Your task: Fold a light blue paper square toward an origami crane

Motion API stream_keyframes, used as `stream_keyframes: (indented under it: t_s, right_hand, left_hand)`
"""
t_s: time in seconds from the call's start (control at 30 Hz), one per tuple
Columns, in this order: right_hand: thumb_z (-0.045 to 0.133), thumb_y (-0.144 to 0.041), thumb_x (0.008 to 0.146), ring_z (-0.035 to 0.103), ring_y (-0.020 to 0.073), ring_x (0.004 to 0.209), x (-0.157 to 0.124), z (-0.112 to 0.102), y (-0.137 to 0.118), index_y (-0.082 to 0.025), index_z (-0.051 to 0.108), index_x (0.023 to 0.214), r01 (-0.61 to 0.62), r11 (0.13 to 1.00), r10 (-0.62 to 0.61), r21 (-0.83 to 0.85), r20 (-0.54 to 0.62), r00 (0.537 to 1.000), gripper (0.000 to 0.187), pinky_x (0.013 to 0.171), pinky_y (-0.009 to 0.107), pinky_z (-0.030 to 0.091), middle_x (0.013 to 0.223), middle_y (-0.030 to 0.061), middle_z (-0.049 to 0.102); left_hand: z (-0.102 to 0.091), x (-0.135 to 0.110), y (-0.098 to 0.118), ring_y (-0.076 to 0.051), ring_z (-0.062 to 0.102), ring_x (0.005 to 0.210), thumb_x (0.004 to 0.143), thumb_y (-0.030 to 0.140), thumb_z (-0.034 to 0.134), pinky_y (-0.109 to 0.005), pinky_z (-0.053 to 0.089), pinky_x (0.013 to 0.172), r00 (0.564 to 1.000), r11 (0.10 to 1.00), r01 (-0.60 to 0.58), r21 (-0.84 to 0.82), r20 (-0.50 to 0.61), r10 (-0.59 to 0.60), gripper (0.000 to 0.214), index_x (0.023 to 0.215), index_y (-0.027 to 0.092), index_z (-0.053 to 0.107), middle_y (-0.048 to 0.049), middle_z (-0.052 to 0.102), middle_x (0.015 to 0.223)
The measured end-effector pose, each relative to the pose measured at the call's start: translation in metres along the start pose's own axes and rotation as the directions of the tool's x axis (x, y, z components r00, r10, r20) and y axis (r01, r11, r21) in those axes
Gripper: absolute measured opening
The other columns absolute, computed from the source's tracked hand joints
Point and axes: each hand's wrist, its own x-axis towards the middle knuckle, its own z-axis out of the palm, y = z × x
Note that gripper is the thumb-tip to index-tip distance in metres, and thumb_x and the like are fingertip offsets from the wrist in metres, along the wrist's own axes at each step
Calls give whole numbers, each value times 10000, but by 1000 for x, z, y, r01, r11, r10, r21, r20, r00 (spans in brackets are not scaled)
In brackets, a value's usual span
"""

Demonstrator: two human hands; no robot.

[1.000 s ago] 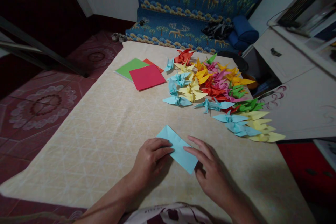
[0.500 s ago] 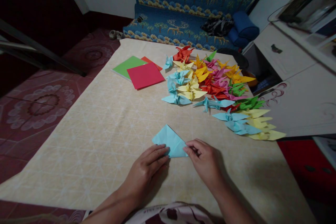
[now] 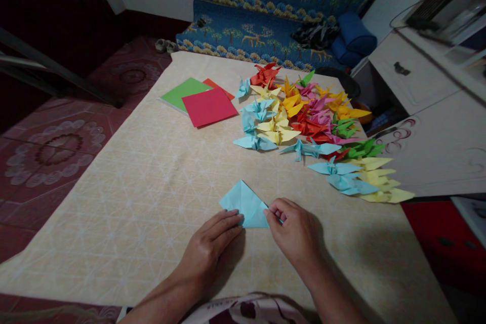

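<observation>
A light blue sheet of origami paper (image 3: pixel 245 203), folded and creased, lies on the cloth-covered table (image 3: pixel 132 202) in front of me. My left hand (image 3: pixel 218 235) rests flat over its lower left part, fingers stretched out and holding it down. At the paper's right corner, my right hand (image 3: pixel 290 223) pinches the edge between thumb and curled fingers. Part of that corner is hidden by the fingers.
Several folded paper cranes (image 3: pixel 279 119) in many colours cover the table's far right. Square sheets lie at the back left: a red one (image 3: pixel 208 107) over a green one (image 3: pixel 182 92). A patterned blue sofa (image 3: pixel 228 30) stands beyond, a white cabinet (image 3: pixel 436 131) at right.
My right thumb and fingers have shifted slightly at the paper's right corner. My left hand stays in place on the sheet. The camera view has moved a little.
</observation>
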Motion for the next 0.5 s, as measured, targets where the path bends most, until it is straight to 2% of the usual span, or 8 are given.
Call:
stream_keyframes:
  t_s: [0.17, 0.27, 0.4, 0.5]
  right_hand:
    - [598, -234, 790, 498, 112, 551, 2, -1, -2, -214, 565, 628, -5, 998, 4, -67, -21, 1000, 166, 517, 242, 220, 635, -26, 628]
    - [608, -216, 777, 496, 112, 550, 2, -1, -3, -216, 568, 629, -13, 997, 12, -76, -16, 1000, 153, 519, 245, 211, 625, -32, 623]
    - [622, -221, 778, 499, 112, 553, 3, -3, -4, -219, 570, 631, -14, 998, 13, -55, -8, 1000, 156, 515, 245, 216, 627, -36, 620]
    - [623, -227, 780, 494, 108, 548, 3, -5, -4, -219, 569, 633, -9, 999, 10, -40, 15, 1000, 157, 517, 240, 232, 632, -40, 618]
  left_hand:
    - [3, -5, -2, -224, 634, 1131, 891, 68, 543, -407, 563, 952, 1000, 999, -9, 44, 22, 8, 296, 1168, 136, 622, -107, 711, 1141]
    - [1, -3, -1, -219, 628, 1126, 905, 97, 535, -400, 560, 946, 997, 993, -17, 114, 73, 9, 351, 1246, 161, 589, -97, 689, 1192]
    - [-3, 5, 4, -231, 640, 1084, 957, 147, 433, -418, 553, 939, 981, 975, -108, 196, 183, 72, 356, 1279, 169, 584, -85, 656, 1266]
    - [-4, 9, 7, -254, 641, 1046, 962, 171, 426, -422, 567, 901, 970, 963, -158, 218, 218, 110, 355, 1273, 145, 596, -70, 653, 1277]
